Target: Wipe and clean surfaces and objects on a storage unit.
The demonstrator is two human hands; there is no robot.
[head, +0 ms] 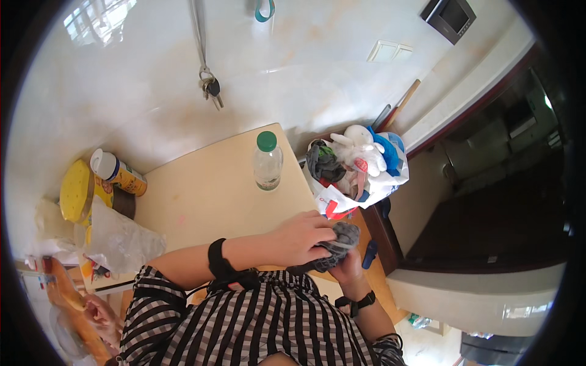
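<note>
Between my hands, past the front right corner of the pale table (215, 201), is a crumpled grey fabric bundle (342, 240). My left hand (304, 238) reaches across from the left and lies over it, fingers curled into the cloth. From below and to the right, my right hand (349, 269) grips the bundle, which partly hides its fingers. Just beyond them stands a white bag (389, 183) stuffed with a white plush toy (361, 148), dark grey cloth (324, 162) and blue cloth (388, 153).
A clear bottle with a green cap (268, 162) stands upright on the table. At the table's left are a yellow-lidded container (75, 192), a white-capped canister (121, 174) and a clear plastic bag (121, 240). Keys (210, 87) hang on the wall. A blue slipper (369, 254) lies on the floor.
</note>
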